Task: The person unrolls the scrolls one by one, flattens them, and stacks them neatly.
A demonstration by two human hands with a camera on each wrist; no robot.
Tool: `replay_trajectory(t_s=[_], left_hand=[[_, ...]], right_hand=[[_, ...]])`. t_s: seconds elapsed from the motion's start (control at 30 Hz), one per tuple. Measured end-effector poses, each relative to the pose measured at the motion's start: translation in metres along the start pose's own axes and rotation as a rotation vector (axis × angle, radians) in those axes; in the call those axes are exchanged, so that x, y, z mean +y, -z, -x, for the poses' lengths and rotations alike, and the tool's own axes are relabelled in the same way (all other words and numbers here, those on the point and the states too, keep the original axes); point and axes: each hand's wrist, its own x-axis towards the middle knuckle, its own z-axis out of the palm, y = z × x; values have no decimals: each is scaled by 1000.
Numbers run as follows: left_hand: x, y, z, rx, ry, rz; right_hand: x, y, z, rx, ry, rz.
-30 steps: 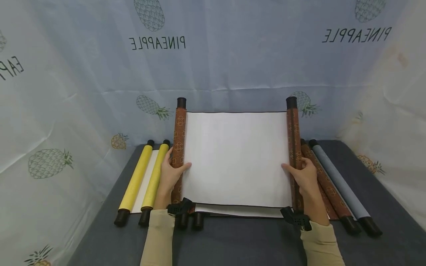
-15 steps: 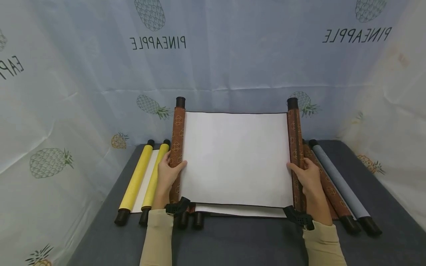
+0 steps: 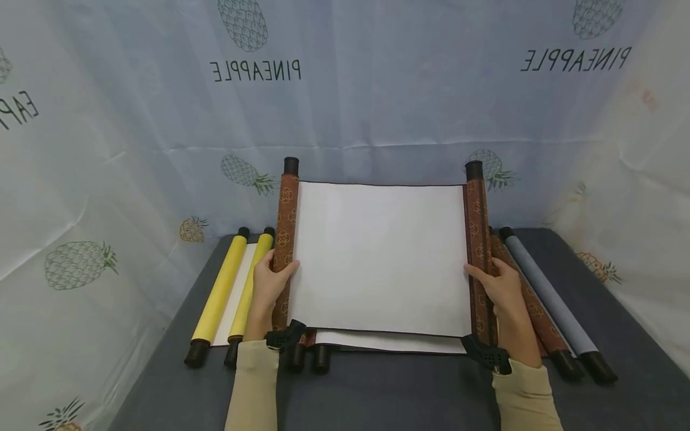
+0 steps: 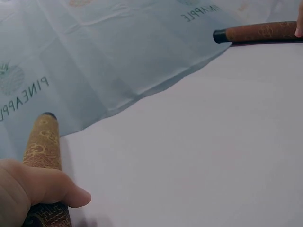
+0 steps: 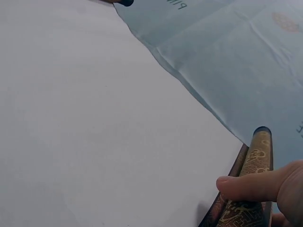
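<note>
A: You're at a dark grey table [image 3: 404,395], with pale pineapple-printed cloth [image 3: 350,96] hung behind and at both sides, its lettering reading backwards.

B: Your open scroll [image 3: 380,257] is up between your hands above the table, white face toward you, its two brown rollers [image 3: 477,221] standing against the cloth.

A: Your left hand [image 3: 266,290] pinches one, thumb in front; your right hand [image 3: 507,293] pinches the other likewise. How the fingers behind lie, I can't fully tell.

B: Count the others: two yellow rollers [image 3: 218,287] left, a white strip [image 3: 233,293] between; one grey roller [image 3: 546,292] right, a patterned roller [image 3: 537,314] just beside it; two black end caps [image 3: 321,359] near your left wrist.

A: Only your head view shows those.

B: Your wrist views, though, show you a fine fret pattern on the brown rollers, and each thumb tip reaching across.
</note>
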Motion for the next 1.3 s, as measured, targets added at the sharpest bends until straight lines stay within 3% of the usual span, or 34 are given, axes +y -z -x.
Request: replay_trajectory(t_s=[0.2, 0.47, 0.63, 0.83, 1.3], left_hand=[[-1, 1, 0, -1, -23, -24], [0, 4, -3, -41, -12, 39], [1, 9, -3, -109, -1, 20], [1, 9, -3, -199, -42, 38], [-7, 5, -4, -151, -59, -10]], right_hand=[[1, 1, 0, -7, 15, -6], [0, 1, -2, -14, 11, -56], [2, 1, -3, -6, -11, -57], [6, 4, -5, 32, -29, -26], [10, 13, -6, 77, -51, -20]])
